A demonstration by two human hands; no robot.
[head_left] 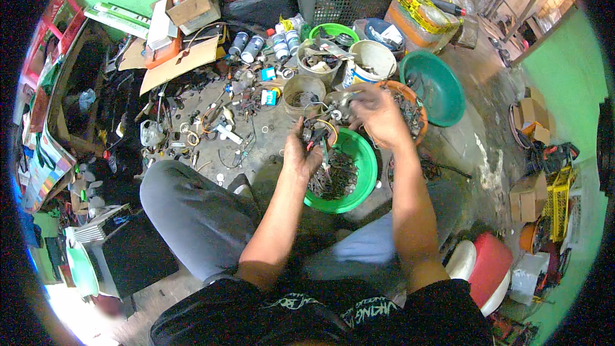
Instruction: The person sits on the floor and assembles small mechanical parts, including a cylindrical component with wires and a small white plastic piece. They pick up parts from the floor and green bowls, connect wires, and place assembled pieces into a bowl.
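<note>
My left hand [303,152] is closed round a small dark part with thin wires [315,133], one of them yellow. It is held over the left rim of a green basin [367,182], which holds many small dark metal pieces. My right hand [382,117] is up and to the right of it, above the basin's far side. Motion smears its fingers, so I cannot tell whether it grips anything. A greyish, shiny thing [337,106] shows between the two hands, too blurred to name.
Beyond my hands stand a small grey bucket [296,107], a white bucket [392,66], an orange basin [423,129] and a dark green basin [456,93]. Spray cans [252,49] and scattered small parts cover the floor to the left. A black crate [307,9] stands at the back.
</note>
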